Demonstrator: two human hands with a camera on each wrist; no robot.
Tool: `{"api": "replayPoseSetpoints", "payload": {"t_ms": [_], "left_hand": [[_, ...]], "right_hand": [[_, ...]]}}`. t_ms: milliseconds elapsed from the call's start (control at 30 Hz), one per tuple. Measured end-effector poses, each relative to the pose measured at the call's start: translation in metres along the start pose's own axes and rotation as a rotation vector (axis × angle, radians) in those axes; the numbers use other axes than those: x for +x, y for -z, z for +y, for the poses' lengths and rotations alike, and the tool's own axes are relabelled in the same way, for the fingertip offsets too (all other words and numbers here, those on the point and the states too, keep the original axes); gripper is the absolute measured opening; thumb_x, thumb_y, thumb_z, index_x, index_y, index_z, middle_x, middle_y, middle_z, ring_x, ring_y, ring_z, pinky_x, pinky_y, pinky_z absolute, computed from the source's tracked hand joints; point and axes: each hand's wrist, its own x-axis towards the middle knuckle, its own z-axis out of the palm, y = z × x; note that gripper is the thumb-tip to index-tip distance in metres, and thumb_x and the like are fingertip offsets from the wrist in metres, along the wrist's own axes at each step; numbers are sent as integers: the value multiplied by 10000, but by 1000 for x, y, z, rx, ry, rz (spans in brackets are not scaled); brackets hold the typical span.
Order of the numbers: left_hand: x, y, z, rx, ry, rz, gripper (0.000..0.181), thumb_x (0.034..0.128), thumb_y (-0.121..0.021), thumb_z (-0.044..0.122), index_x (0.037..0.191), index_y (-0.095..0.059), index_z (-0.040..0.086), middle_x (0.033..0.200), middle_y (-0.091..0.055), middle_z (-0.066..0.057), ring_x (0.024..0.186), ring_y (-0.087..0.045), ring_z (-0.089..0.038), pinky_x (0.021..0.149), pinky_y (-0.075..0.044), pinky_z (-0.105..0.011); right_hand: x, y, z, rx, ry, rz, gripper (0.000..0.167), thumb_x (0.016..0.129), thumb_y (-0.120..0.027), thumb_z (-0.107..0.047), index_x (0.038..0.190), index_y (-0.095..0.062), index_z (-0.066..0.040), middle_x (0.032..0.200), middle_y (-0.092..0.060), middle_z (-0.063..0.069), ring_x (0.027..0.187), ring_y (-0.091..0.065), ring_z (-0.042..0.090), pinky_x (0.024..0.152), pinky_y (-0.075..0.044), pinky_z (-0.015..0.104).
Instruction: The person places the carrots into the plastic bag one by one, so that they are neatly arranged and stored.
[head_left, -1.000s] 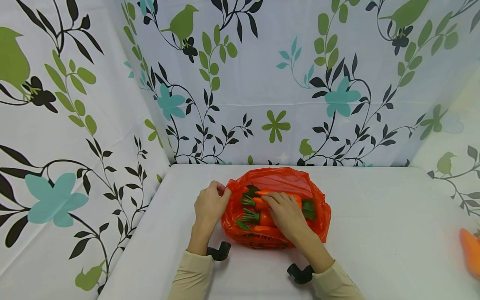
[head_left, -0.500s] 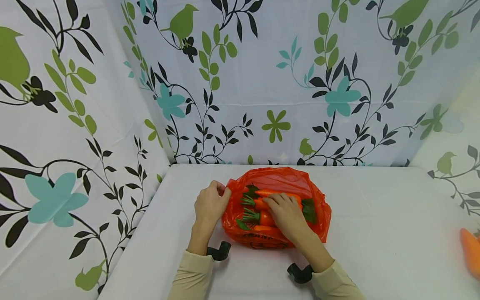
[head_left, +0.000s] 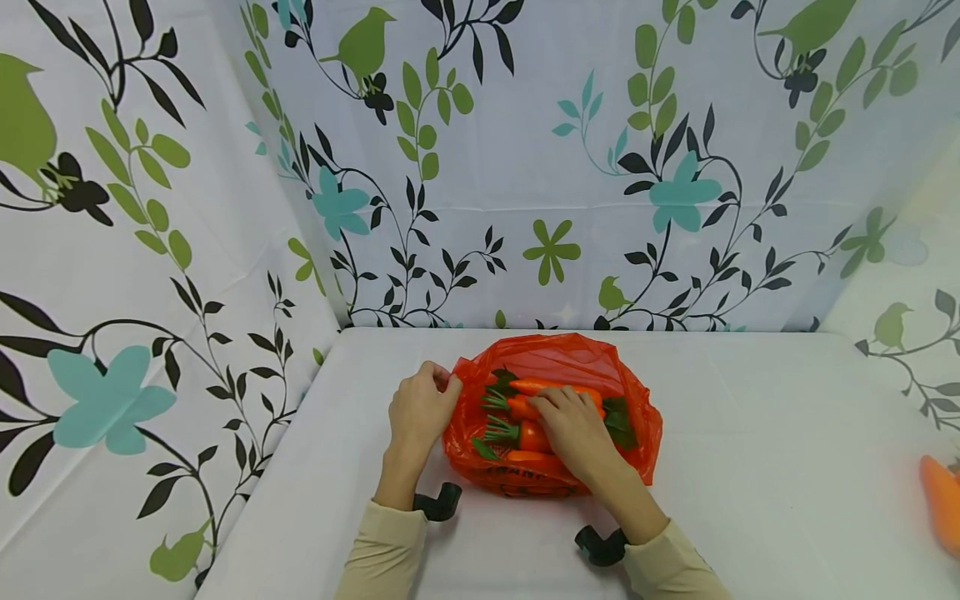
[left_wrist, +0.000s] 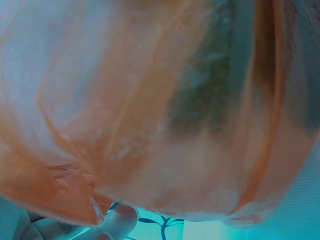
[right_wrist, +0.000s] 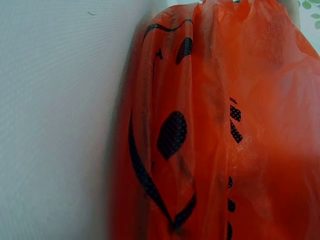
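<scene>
A red plastic bag (head_left: 566, 354) with black print lies on the white table, its mouth spread toward me. Inside are several orange carrots (head_left: 534, 437) with green tops, plus dark green leaves (head_left: 619, 423) at the right. My left hand (head_left: 422, 408) pinches the bag's left rim between thumb and finger; in the left wrist view a fingertip (left_wrist: 124, 220) shows below the plastic. My right hand (head_left: 576, 425) reaches into the bag, fingers bent over a middle carrot (head_left: 519, 407); its thumb is hidden. The right wrist view shows only the bag's printed side (right_wrist: 175, 135) and the table.
The white table (head_left: 765, 433) runs back to a patterned cloth (head_left: 495, 167), which also hangs at both sides. A blurred orange thing (head_left: 941, 504) sits at the right edge. Dark wrist mounts (head_left: 600, 547) stick out from both wrists.
My right hand and the carrot under it have shifted very slightly right. The green leaves at the bag's right side have moved down a little. My left hand stays put.
</scene>
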Motion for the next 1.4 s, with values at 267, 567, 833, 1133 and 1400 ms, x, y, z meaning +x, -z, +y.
{"api": "replayPoseSetpoints", "payload": {"t_ms": [267,567,833,1133,1400], "left_hand": [[0,0,0,1,5,-2,242,929,-574,298,982,-663,79,871,-727,-90,656,-600,-201,612,-542,-351],[0,1,1,4,13,-14,244,932,-573,298,994,-659,79,884,-726,-95,663,-598,-204,627,-552,-357],[0,0,1,1,17,-21,239,933,-571,300,989,-657,85,879,-724,-87,662,-595,-200,618,-539,-346],[1,-1,0,11,20,-19,241,932,-572,305,992,-658,88,882,-726,-87,672,-603,-203,627,-544,-355],[1,-1,-1,9,22,-23,243,934,-577,305,1001,-660,86,901,-731,-91,681,-607,-204,640,-552,-361]], "right_hand": [[0,1,0,6,-5,-8,257,902,-703,-85,1155,-706,-131,1149,-682,43,1099,-624,270,891,-514,432],[0,5,1,2,-4,5,266,884,-728,-101,1147,-707,-136,1140,-687,39,1093,-626,263,888,-511,425],[1,11,2,2,21,55,311,860,-770,-158,1159,-695,-124,1138,-684,43,1094,-624,263,875,-503,429],[1,21,4,0,36,100,359,843,-791,-181,1176,-680,-109,1132,-685,55,1113,-625,275,931,-519,465],[1,34,6,1,-6,98,406,855,-782,-200,1225,-662,-85,1176,-680,90,1140,-633,284,964,-534,493]]}}
